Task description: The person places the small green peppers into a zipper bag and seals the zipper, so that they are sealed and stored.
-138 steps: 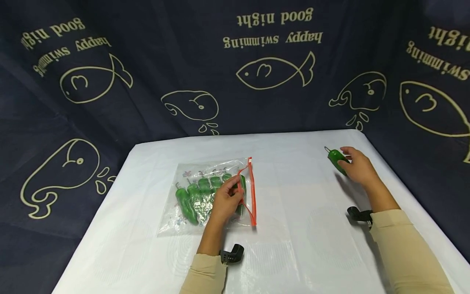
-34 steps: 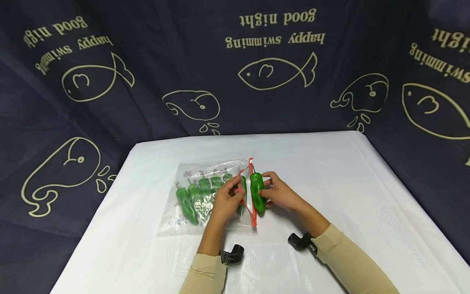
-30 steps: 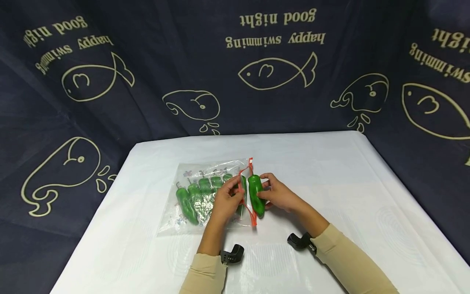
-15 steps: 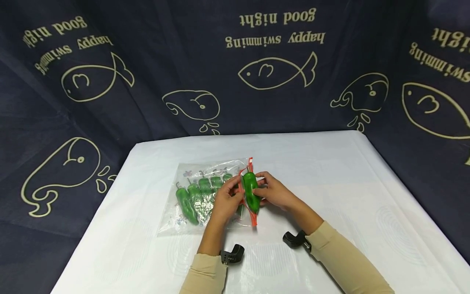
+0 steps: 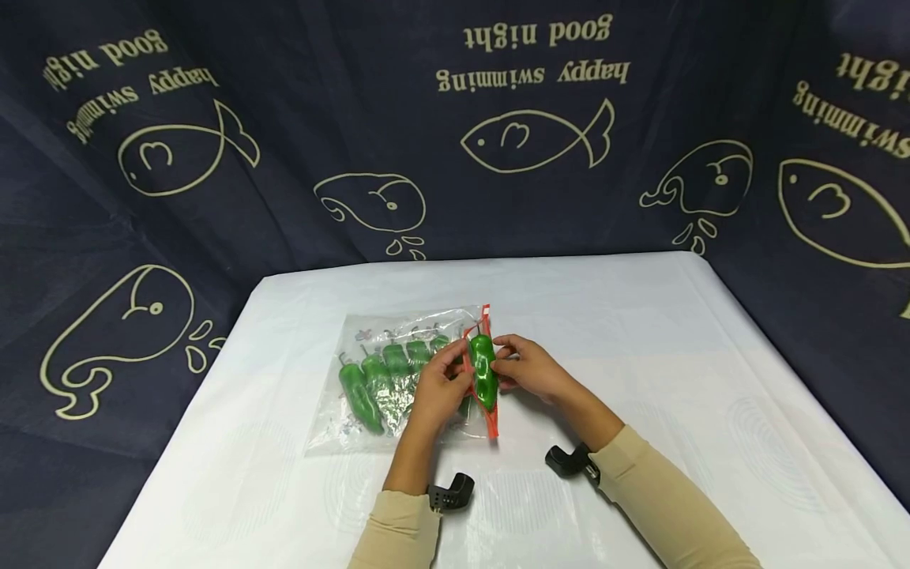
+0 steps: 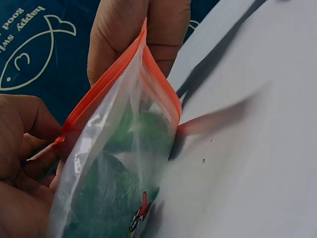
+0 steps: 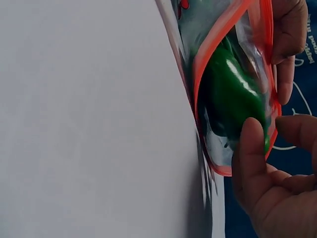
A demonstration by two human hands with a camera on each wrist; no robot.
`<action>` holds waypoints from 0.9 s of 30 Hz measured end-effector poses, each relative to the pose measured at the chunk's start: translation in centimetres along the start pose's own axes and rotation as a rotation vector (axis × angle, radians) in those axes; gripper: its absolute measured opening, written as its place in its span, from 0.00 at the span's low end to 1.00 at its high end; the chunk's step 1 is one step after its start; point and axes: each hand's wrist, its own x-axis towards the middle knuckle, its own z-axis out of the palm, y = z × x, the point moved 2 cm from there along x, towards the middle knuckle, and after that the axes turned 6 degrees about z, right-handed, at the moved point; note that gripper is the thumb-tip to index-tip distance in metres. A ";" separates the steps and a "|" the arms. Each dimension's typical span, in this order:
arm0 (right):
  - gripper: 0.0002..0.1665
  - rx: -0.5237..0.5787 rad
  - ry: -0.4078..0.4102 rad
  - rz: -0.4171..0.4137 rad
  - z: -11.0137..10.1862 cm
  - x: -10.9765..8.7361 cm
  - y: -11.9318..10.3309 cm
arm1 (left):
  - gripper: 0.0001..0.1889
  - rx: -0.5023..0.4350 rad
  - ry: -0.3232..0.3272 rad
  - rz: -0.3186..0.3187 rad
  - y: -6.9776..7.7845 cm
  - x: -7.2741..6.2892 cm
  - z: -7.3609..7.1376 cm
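Observation:
A clear zip bag (image 5: pixel 327 431) with a red-edged mouth lies on the white table, several green peppers (image 5: pixel 361 399) inside it. My left hand (image 5: pixel 439 387) pinches the upper edge of the mouth and keeps it parted. In the left wrist view that red edge (image 6: pixel 94 99) sits between thumb and fingers. At the mouth, my right hand (image 5: pixel 529 370) holds another green pepper (image 5: pixel 484 371) that has a thin hook at its top. The right wrist view shows this pepper (image 7: pixel 235 94) within the red opening, the right thumb (image 7: pixel 253 144) against its near side.
The white-covered table (image 5: pixel 626 316) extends around the bag. Behind it and at both sides hangs a dark blue cloth (image 5: pixel 284 95) with fish and whale drawings. Each wrist wears a black camera mount (image 5: pixel 451 491).
My right hand has carried the green pepper from the table's right side leftward to the bag, then slightly further into the mouth. My left hand has stayed on the bag's edge.

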 end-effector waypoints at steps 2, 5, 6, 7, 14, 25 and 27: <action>0.31 0.031 -0.009 0.001 0.1 0.0 0.0 | 0.28 -0.001 -0.012 -0.005 0.6 -0.1 0.1; 0.31 0.065 -0.027 0.013 0.1 0.0 0.0 | 0.28 0.003 -0.018 0.004 0.7 -0.2 0.1; 0.31 0.073 -0.034 0.017 0.2 0.0 -0.1 | 0.28 0.003 -0.015 0.010 0.5 -0.2 0.0; 0.31 0.080 -0.043 0.021 0.2 0.0 -0.1 | 0.28 -0.001 -0.011 0.013 0.1 -0.1 0.0; 0.32 0.107 -0.055 0.026 0.5 0.0 -0.3 | 0.29 0.005 -0.007 0.015 -0.5 0.0 0.1; 0.31 0.220 -0.093 0.022 0.4 0.1 -0.3 | 0.27 -0.033 -0.013 -0.042 -0.7 0.2 0.0; 0.30 0.201 -0.099 0.023 0.2 0.2 -0.2 | 0.27 -0.039 -0.020 -0.064 -0.6 0.2 0.0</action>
